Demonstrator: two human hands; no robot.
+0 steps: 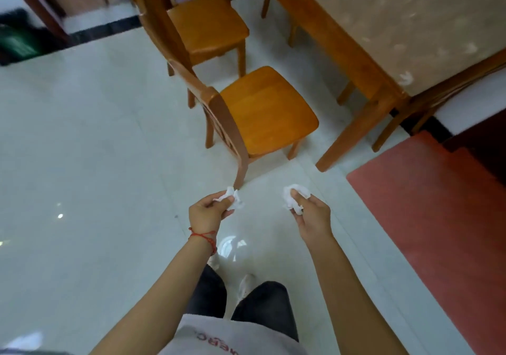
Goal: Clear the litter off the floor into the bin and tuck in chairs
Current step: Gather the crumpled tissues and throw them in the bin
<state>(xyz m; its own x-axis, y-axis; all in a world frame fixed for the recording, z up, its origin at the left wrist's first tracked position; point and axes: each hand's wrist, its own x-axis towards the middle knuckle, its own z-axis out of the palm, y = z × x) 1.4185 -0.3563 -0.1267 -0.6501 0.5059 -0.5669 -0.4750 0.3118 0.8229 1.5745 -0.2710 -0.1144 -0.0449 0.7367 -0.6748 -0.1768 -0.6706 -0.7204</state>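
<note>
My left hand (209, 211) pinches a crumpled white tissue (235, 200) above the pale tiled floor. My right hand (312, 213) grips a second crumpled white tissue (294, 194) at about the same height. Just beyond my hands stands a wooden chair (262, 108), pulled out from the table (383, 20) with its seat facing the table. A second wooden chair (208, 23) stands farther back, also away from the table. A dark green bin-like object (16, 44) sits blurred at the far left edge.
A red mat (432, 218) covers the floor at the right. The table's leg (353, 133) stands right of the near chair. More chair legs (388, 133) show under the table's right side. My legs and shoes (246, 283) are below.
</note>
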